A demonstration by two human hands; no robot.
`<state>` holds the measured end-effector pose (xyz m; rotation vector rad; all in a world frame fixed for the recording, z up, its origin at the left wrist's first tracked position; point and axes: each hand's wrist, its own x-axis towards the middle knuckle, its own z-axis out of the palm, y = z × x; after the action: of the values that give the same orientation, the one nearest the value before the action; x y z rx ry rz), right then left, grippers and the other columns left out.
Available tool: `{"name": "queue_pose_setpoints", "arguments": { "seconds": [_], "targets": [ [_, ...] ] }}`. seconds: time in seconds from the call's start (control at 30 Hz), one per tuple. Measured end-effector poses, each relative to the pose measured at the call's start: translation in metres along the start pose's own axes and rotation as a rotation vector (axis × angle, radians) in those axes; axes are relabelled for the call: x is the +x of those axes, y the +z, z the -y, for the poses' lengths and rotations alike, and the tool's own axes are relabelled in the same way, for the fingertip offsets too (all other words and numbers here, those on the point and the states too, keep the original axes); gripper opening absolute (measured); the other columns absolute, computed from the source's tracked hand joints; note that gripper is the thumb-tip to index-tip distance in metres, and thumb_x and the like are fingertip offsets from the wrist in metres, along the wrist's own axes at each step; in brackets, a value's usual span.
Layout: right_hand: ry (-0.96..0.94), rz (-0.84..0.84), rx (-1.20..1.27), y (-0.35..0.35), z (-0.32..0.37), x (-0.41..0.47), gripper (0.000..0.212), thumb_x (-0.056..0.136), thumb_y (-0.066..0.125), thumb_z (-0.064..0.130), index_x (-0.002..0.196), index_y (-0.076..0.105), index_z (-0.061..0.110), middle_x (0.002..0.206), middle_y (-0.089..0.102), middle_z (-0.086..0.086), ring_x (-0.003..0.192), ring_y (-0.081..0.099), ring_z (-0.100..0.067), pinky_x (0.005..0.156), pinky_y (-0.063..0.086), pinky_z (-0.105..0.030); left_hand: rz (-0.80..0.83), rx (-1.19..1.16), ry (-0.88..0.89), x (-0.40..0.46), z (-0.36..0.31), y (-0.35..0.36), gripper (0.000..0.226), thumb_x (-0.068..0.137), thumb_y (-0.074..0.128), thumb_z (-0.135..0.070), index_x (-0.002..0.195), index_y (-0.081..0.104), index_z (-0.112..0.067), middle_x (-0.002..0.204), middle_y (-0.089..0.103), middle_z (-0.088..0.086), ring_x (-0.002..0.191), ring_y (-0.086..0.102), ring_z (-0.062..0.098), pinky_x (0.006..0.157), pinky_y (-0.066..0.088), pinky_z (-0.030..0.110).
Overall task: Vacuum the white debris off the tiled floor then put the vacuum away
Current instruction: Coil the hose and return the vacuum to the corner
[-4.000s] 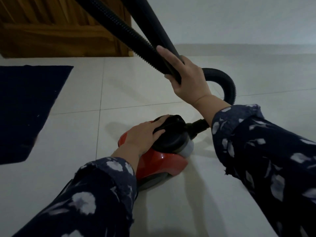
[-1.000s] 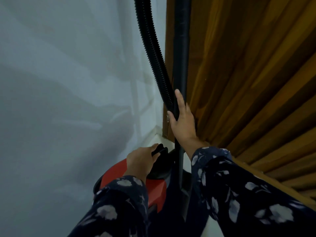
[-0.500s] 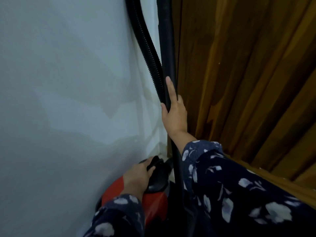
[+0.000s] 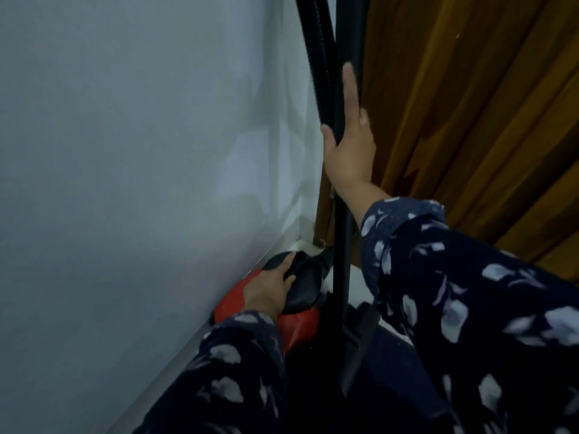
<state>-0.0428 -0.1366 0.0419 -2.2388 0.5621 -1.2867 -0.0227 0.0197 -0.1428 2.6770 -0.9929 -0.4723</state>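
The red vacuum body [image 4: 296, 327] with its black top sits on the floor in the corner, against the white wall. My left hand [image 4: 271, 291] grips the black handle on top of it. My right hand [image 4: 349, 142] holds the upright black wand [image 4: 341, 245] with the index finger stretched along it, and the ribbed black hose [image 4: 319, 57] runs up beside the wand. The floor head [image 4: 357, 346] at the wand's foot is dark and partly hidden by my sleeves. No white debris shows.
A white wall [image 4: 141, 167] fills the left side. A wooden door or panel [image 4: 470, 104] stands at the right, right behind the wand. A narrow strip of pale tiled floor [image 4: 360, 283] shows between them.
From open floor by the dark mat, the vacuum has been carried into the corner between wall and wood. In the last second the view tipped down slightly and the body sits lower against the wall.
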Motion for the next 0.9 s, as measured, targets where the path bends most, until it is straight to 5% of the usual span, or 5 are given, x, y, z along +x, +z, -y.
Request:
{"name": "queue_pose_setpoints", "arguments": {
  "seconds": [0.37, 0.6, 0.9],
  "targets": [
    [0.014, 0.002, -0.027, 0.000, 0.001, -0.013, 0.078, 0.095, 0.052, 0.011, 0.146, 0.002, 0.042, 0.120, 0.052, -0.013, 0.097, 0.062, -0.023, 0.086, 0.057, -0.040, 0.188, -0.085, 0.002, -0.005, 0.019, 0.001, 0.065, 0.105, 0.040, -0.026, 0.157, 0.002, -0.036, 0.147, 0.047, 0.016, 0.130, 0.048, 0.034, 0.109, 0.039, 0.040],
    [-0.022, 0.026, -0.048, -0.006, -0.002, -0.011, 0.078, 0.094, 0.054, 0.010, 0.152, 0.006, 0.031, 0.110, 0.054, -0.009, 0.083, 0.059, -0.018, 0.077, 0.053, -0.025, 0.237, -0.115, -0.042, 0.007, 0.028, -0.002, 0.067, 0.103, 0.044, -0.020, 0.158, 0.007, -0.028, 0.149, 0.044, 0.020, 0.134, 0.044, 0.034, 0.111, 0.035, 0.034],
    [-0.047, 0.057, -0.045, -0.017, -0.007, -0.014, 0.082, 0.091, 0.053, 0.004, 0.152, 0.005, 0.031, 0.138, 0.041, -0.013, 0.083, 0.048, -0.004, 0.062, 0.036, -0.001, 0.185, -0.063, 0.006, 0.001, 0.021, -0.010, 0.068, 0.100, 0.045, -0.014, 0.158, 0.010, -0.024, 0.145, 0.045, 0.022, 0.129, 0.048, 0.035, 0.107, 0.039, 0.034]
  ]
}}
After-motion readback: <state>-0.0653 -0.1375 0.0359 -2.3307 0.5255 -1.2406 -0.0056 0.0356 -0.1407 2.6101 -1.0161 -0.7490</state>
